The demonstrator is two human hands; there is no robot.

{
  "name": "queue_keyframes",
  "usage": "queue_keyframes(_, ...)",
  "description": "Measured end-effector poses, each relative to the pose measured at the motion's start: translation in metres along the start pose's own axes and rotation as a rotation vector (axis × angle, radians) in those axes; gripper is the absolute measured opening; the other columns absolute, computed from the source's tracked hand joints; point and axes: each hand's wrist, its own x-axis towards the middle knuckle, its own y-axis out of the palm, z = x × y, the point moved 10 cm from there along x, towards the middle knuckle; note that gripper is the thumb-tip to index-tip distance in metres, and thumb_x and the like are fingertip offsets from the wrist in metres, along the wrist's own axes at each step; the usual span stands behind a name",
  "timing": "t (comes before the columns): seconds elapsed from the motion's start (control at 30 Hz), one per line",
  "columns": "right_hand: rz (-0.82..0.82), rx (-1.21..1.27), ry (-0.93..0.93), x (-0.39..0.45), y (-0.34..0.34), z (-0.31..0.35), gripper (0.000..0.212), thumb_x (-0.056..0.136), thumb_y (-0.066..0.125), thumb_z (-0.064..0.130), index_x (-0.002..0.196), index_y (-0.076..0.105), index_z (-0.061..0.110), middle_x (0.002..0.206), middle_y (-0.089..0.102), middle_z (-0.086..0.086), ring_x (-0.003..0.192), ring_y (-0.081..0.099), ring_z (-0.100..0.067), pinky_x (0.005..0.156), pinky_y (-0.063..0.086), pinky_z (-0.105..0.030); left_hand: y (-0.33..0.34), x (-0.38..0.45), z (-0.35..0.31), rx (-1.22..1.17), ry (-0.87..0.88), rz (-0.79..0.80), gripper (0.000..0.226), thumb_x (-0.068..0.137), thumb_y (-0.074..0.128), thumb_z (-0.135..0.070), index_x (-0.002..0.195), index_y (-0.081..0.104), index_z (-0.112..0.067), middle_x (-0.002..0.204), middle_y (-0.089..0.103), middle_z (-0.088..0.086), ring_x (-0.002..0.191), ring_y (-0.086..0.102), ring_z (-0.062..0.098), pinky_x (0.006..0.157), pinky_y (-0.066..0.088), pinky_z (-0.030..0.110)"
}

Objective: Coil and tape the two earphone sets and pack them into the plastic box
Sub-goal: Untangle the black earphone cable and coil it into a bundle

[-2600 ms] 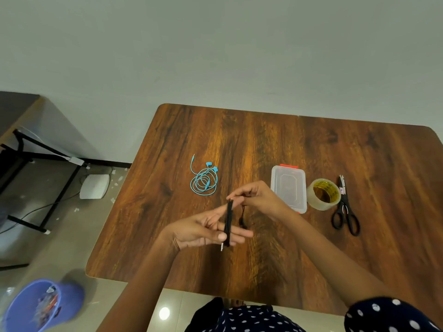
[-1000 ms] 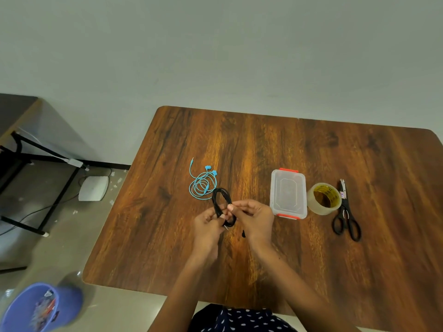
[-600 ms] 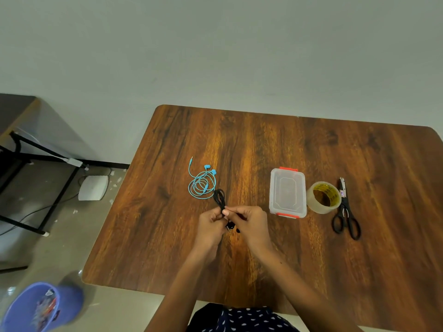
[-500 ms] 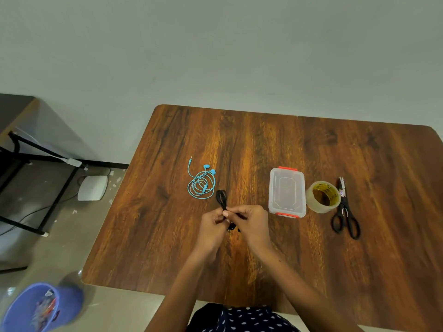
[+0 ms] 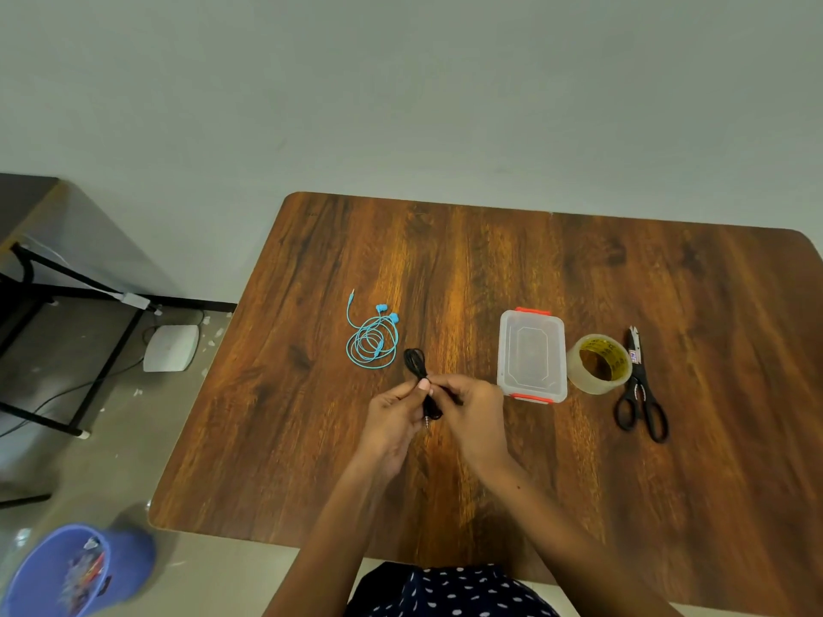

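At the far left, on the floor, a purple bin (image 5: pixel 67 572) holds scraps, and further back a white box-shaped device (image 5: pixel 171 348) lies on the floor beside a black metal table frame (image 5: pixel 67 296). On the wooden table (image 5: pixel 512 260), the blue earphones (image 5: pixel 372 341) lie in a loose coil with the plug end trailing up and to the left, well apart from the box. Just right of that coil, the black earphones (image 5: pixel 418 380) are bunched into a narrow loop held above the table. The left hand (image 5: pixel 394 420) pinches the bundle at its middle, thumb tip against the cord, and the metal plug hangs just below the fingers. The right hand (image 5: pixel 474 414) meets it from the other side, its fingers curled round the same bundle, so both hands grip the black cord together. Just beside the right hand stands the clear plastic box (image 5: pixel 532 356), its lid on and its orange clips at the near and far ends. Next to it sits a roll of clear tape (image 5: pixel 599 363), touching or almost touching the black scissors (image 5: pixel 641 394), which lie with handles toward the person. A dark polka-dot garment (image 5: pixel 445 592) shows at the bottom edge.
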Motion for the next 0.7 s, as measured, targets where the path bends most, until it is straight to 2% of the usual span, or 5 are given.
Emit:
queue_keyframes(0.13, -0.016, 0.074, 0.073, 0.004, -0.002, -0.005, 0.018, 0.083, 0.069, 0.006, 0.099, 0.074, 0.013, 0.09, 0.074, 0.004, 0.083, 0.068, -0.001, 0.078, 0.055, -0.017, 0.001, 0.0, 0.0, -0.077, -0.004, -0.038, 0.019, 0.092, 0.056, -0.007, 0.105, 0.07, -0.003, 0.093, 0.075, 0.011, 0.085, 0.072, 0.017, 0.067, 0.056, 0.023)
queue_keyframes(0.27, 0.055, 0.137, 0.116, 0.004, 0.005, -0.007, 0.018, 0.085, 0.067, 0.004, 0.1, 0.074, 0.011, 0.093, 0.074, 0.0, 0.087, 0.069, -0.006, 0.081, 0.056, -0.023, -0.004, -0.002, -0.002, -0.076, 0.004, -0.075, 0.018, 0.092, 0.057, -0.007, 0.104, 0.069, -0.002, 0.091, 0.074, 0.012, 0.083, 0.072, 0.017, 0.065, 0.055, 0.024)
queue_keyframes(0.53, 0.151, 0.097, 0.127, 0.006, 0.019, -0.003, 0.026, 0.09, 0.058, 0.003, 0.112, 0.07, 0.013, 0.103, 0.063, 0.002, 0.095, 0.056, -0.003, 0.077, 0.042, -0.003, -0.008, 0.0, -0.002, -0.226, 0.036, -0.159, 0.016, 0.094, 0.055, -0.008, 0.099, 0.068, 0.0, 0.082, 0.074, 0.008, 0.076, 0.071, 0.015, 0.065, 0.057, 0.023)
queue_keyframes(0.6, 0.159, 0.107, 0.159, 0.007, 0.019, -0.007, 0.027, 0.089, 0.059, 0.001, 0.111, 0.07, 0.012, 0.101, 0.057, 0.002, 0.096, 0.054, -0.007, 0.076, 0.042, -0.003, -0.011, 0.0, 0.0, -0.225, 0.024, -0.174, 0.014, 0.092, 0.057, -0.008, 0.096, 0.069, -0.003, 0.079, 0.075, 0.006, 0.073, 0.071, 0.013, 0.062, 0.056, 0.023)
queue_keyframes(0.7, 0.187, 0.144, 0.157, 0.009, 0.016, -0.01, 0.025, 0.085, 0.065, 0.0, 0.106, 0.072, 0.011, 0.094, 0.065, 0.001, 0.094, 0.061, -0.013, 0.079, 0.047, -0.012, -0.014, 0.001, 0.004, -0.173, 0.002, -0.18, 0.011, 0.09, 0.06, -0.009, 0.094, 0.071, -0.006, 0.076, 0.075, 0.004, 0.069, 0.071, 0.012, 0.061, 0.055, 0.024)
